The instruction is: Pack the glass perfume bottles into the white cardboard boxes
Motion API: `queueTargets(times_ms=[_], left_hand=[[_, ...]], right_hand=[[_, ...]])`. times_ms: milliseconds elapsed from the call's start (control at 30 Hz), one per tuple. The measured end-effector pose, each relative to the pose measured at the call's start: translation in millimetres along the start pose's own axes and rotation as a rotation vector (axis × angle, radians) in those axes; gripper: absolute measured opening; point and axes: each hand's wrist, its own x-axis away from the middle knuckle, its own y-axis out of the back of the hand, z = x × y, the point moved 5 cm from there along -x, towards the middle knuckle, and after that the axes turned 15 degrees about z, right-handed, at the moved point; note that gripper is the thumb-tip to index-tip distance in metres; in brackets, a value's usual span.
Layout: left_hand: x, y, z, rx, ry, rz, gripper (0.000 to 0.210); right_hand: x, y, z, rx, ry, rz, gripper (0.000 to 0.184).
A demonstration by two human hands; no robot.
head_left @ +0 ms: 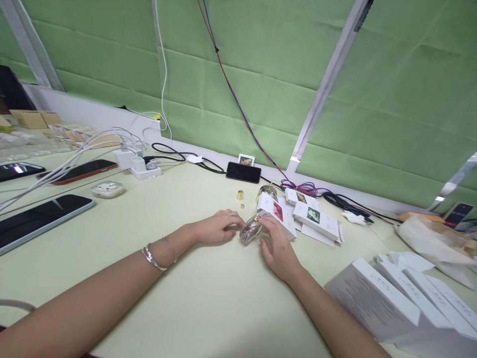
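A small clear glass perfume bottle (250, 230) with a gold neck lies tilted on the pale green table (186, 298), held between both hands. My left hand (215, 226) grips its base end with the fingertips. My right hand (275, 245) holds it from the right and front. A gold cap (240, 195) and a smaller gold piece (242, 205) stand just behind the hands. Small white perfume boxes (315, 219) with picture labels lie right behind the bottle.
Larger white boxes (391, 298) are stacked at the right front. A black phone (243, 172) leans at the back wall. Phones (40, 214), a power strip (139, 166) with white cables and a small clear case (108, 189) fill the left side. A crumpled bag (432, 238) lies far right.
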Motion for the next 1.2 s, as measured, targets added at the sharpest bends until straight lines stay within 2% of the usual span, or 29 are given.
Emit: queueTargets(times_ms=[233,367,533,667,1033,1200], left_hand=[[-1,-2.2,2,0.002,-0.026,0.005,0.028],[-1,-4.7,6,-0.002,0.066,-0.04,0.034],[-3,-5.8,12,-0.088,0.17,-0.111,0.05],[-7,-9.9,20,-0.135,0.245,-0.074,0.059],[-18,-8.8,18,-0.161,0.198,-0.119,0.049],[-17,-6.5,16,-0.185,0.184,-0.187,0.044]], right_hand=[[-1,-5,-2,-0.013,-0.026,0.077,0.063],[-1,-3,-5,0.003,-0.083,0.061,0.062],[0,-5,-7,0.009,-0.143,0.11,0.055],[0,-6,-6,-0.013,-0.132,0.118,0.056],[-1,-6,-5,-0.021,-0.133,0.116,0.054],[-1,-5,-4,-0.008,-0.112,0.108,0.055]])
